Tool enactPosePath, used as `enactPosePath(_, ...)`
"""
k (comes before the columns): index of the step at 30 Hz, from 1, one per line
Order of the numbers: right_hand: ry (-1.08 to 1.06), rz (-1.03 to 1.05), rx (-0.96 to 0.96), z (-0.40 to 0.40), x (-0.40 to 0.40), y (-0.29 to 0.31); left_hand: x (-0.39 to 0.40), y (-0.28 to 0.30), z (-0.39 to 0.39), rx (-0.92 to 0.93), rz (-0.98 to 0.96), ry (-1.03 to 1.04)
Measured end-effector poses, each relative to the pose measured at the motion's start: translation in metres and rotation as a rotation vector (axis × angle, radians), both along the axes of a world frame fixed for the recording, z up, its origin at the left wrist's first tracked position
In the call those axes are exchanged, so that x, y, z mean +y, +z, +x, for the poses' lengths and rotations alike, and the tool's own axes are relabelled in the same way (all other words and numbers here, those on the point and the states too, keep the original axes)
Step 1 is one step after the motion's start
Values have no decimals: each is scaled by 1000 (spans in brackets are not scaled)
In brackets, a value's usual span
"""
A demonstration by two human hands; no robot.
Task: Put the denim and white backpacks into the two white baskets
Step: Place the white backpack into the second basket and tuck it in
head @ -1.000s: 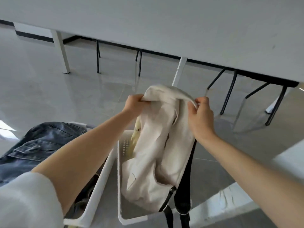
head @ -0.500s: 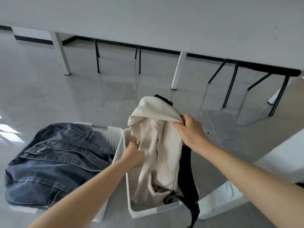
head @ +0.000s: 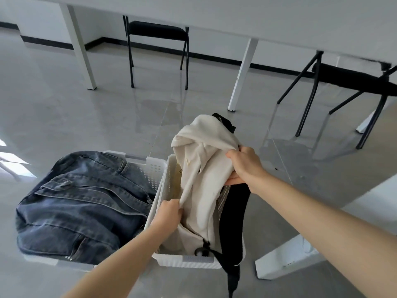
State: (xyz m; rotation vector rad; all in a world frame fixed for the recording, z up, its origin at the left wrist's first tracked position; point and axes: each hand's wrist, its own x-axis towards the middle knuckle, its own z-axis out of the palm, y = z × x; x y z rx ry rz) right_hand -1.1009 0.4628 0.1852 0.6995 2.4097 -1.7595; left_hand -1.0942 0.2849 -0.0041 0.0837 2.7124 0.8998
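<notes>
A: both my hands are clenched on the white backpack point(head: 204, 168); left hand point(head: 166, 216) low, right hand point(head: 245, 166) up top

B: and it's where?

A: standing in the right basket point(head: 187, 260); denim backpack point(head: 86, 203) fills the left basket point(head: 153, 166)

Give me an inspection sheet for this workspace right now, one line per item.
Surface: grey tiled floor, glossy.
Job's things: denim backpack fills the left basket; white backpack partly in the right basket, black strap hanging over its rim.
Clutter: nothing seen.
Grippers: left hand and right hand both grip the white backpack.
Cables: nothing seen.
Surroundings: white table, black chairs.
</notes>
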Motion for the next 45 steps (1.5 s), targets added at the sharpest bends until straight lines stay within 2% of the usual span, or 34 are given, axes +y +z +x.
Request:
enactPosePath(6,42,147,5,-5,-12,-3,-18,-5,8,36,-109,-92)
enactPosePath(8,67,180,6,-4,-12,-5,-27,-7,18,47,-196,-213)
enactPosePath(10,89,206,10,-2,-12,-7,-43,-9,32,145,-254,-337)
enactPosePath(16,84,193,52,-2,-18,-15,-92,-23,74,595,-87,-426)
enactPosePath(19,73,196,69,-1,-19,-17,-95,-33,79,662,19,-453)
enactPosePath(22,67,209,74,0,-16,-15,-79,-32,75,696,4,-386)
enactPosePath(25,83,200,72,-1,-13,-11,-67,-29,66,629,-32,-324)
enactPosePath(28,112,171,68,-3,-13,-4,-58,-17,60,528,37,-180)
enactPosePath(32,96,344,396,-3,-21,4,-32,15,40,248,187,31)
enactPosePath(35,222,453,451,8,-29,-1,-14,40,22,84,506,101)
enactPosePath(37,505,478,275,22,-33,-4,-15,56,12,14,828,259)
enactPosePath(39,700,360,155,29,-31,-2,-25,80,-2,-54,1207,452)
enactPosePath(41,555,238,269,25,-22,2,-42,110,-13,-138,1467,530)
enactPosePath(42,408,246,369,19,-15,1,-49,122,-18,-187,1484,522)
enactPosePath(44,247,460,433,0,6,-11,-59,145,-23,-292,1373,426)
enactPosePath(45,282,595,341,-8,15,-22,-60,153,-26,-329,1292,391)
